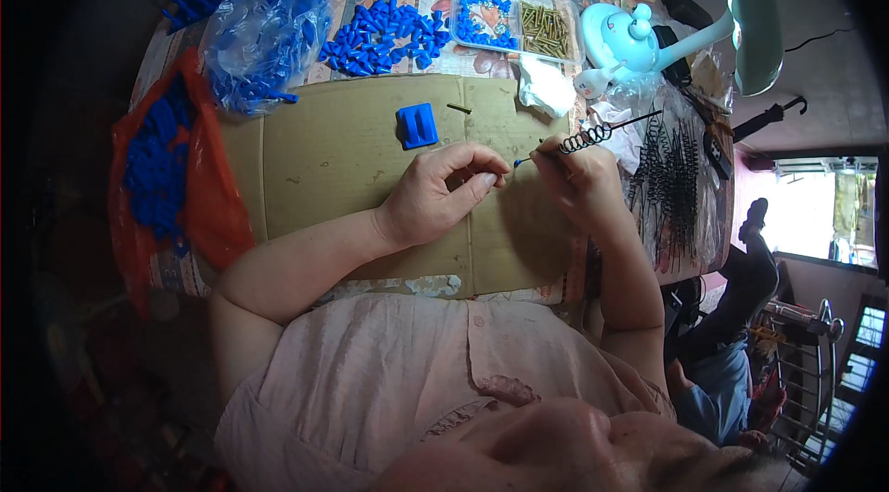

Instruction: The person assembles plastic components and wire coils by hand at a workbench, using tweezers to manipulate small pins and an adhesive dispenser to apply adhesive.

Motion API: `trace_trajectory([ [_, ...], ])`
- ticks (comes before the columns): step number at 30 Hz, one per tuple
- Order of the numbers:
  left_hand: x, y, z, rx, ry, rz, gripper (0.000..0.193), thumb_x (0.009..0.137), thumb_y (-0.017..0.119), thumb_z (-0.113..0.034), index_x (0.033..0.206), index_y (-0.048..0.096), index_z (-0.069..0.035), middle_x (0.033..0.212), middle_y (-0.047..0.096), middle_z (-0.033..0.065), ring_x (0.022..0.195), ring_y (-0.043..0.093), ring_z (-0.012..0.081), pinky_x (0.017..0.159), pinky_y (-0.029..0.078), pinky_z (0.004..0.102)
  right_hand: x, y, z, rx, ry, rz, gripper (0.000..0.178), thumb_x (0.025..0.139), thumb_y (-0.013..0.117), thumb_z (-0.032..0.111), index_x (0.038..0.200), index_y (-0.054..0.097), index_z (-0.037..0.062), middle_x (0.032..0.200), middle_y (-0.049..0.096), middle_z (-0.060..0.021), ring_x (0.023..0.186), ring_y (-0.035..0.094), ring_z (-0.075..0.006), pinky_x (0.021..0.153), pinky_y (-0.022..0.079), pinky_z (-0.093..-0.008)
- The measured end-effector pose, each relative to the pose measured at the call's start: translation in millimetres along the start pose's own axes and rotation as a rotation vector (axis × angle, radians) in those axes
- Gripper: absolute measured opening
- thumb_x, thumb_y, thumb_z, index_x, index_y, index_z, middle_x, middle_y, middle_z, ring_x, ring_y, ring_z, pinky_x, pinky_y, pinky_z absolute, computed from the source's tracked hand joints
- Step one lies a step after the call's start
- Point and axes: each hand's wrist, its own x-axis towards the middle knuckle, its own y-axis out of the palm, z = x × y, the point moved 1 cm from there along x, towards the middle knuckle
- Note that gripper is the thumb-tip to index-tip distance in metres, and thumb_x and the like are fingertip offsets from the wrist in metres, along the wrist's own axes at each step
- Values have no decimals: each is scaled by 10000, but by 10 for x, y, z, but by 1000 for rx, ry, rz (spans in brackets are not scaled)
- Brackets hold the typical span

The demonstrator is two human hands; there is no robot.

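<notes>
Both hands meet over the flat brown cardboard sheet (370,158) that covers the middle of the surface.

Right hand (579,179): closed around a thin black wire rod with a coiled spring section (593,135). The rod runs up and to the right past the knuckles; its lower end carries a small blue plastic tip (519,161) pointing toward the left hand. Wrist bent inward, forearm entering from the lower right.

Left hand (435,195): fingers curled, thumb and forefinger pinched together just beside the blue tip. Something small may sit in that pinch; too small to tell. Forearm lies across the cardboard from the lower left, elbow close to the body.

Risks, as judged from this pose:
- The blue tip is tiny and held only at the rod's end. A slight misalignment between the two hands could knock it off, and it could roll off the cardboard.
- The spring coil sits just above the right fingers; squeezing there could deform it or let the rod twist in the grip.
- The rod's long free end points toward the pale blue desk fan (622,36) and the bundle of black coiled wires (671,177) at the right; a swing could snag them.
- A blue plastic block (417,125) and a loose brass pin (459,108) lie near on the cardboard, apart from both hands; a sweep of the left forearm could scatter them.
</notes>
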Motion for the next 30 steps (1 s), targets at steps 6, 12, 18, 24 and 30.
trace_trajectory([
  [6, -7, -1, 5, 3, 1, 3, 153, 914, 512, -8, 1046, 588, 12, 948, 617, 43, 880, 580, 84, 791, 476, 227, -2, 9, -3, 22, -19, -16, 44, 787, 661, 29, 798, 619, 34, 555, 544, -86, 479, 564, -208, 460, 410, -314],
  [12, 3, -5, -2, -3, 14, 2, 151, 915, 510, -6, 1043, 588, 11, 948, 614, 41, 885, 579, 85, 794, 475, 228, -7, 19, -23, 30, -16, -15, 48, 787, 662, 27, 804, 617, 31, 565, 551, -84, 487, 566, -200, 462, 413, -308],
  [18, 8, -9, 4, 2, 3, 1, 150, 915, 508, -4, 1040, 588, 11, 952, 614, 42, 894, 580, 88, 802, 475, 232, 1, 19, -20, 45, -6, -16, 52, 790, 661, 25, 808, 613, 34, 572, 558, -84, 489, 566, -197, 462, 414, -303],
  [24, 6, -10, 3, 14, 6, 7, 151, 914, 513, -11, 1042, 588, 13, 949, 617, 45, 888, 583, 91, 808, 476, 236, -20, 3, -14, 24, 48, 24, 96, 750, 685, 38, 814, 613, 34, 696, 612, -121, 634, 607, -300, 578, 469, -370],
  [30, 3, -3, -7, 3, 13, 4, 152, 913, 512, -11, 1041, 589, 15, 950, 617, 46, 890, 583, 90, 808, 477, 237, -16, 0, -8, 19, 46, 24, 95, 754, 685, 43, 817, 614, 33, 694, 615, -123, 625, 614, -295, 569, 471, -368],
])
